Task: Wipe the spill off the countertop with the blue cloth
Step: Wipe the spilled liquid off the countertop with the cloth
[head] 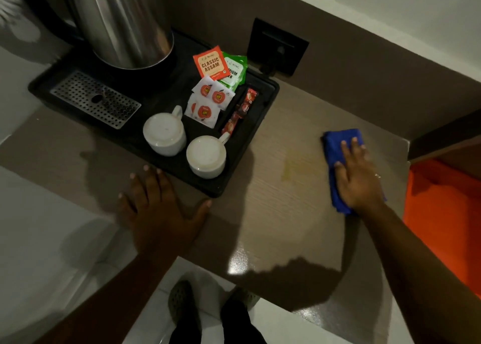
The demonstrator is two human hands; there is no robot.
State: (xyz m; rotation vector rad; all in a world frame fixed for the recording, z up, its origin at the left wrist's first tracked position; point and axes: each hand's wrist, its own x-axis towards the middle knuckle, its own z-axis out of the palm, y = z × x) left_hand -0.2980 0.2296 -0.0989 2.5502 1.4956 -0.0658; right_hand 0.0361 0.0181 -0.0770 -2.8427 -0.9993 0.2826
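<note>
A folded blue cloth [335, 148] lies flat on the brown wood-grain countertop [286, 213], near its right edge. My right hand [358, 179] presses down on the cloth with fingers spread, covering most of it. A faint yellowish spill [286, 170] streaks the countertop left of the cloth, between it and the black tray. My left hand [158, 208] rests flat on the countertop with fingers apart, just in front of the tray, holding nothing.
A black tray [263, 114] holds a steel kettle [122, 23], a perforated drip grate [96, 99], two white cups [166, 134], tea bags and sachets [210, 91]. A dark wall socket [278, 47] sits behind. An orange surface [447, 213] lies beyond the counter's right edge.
</note>
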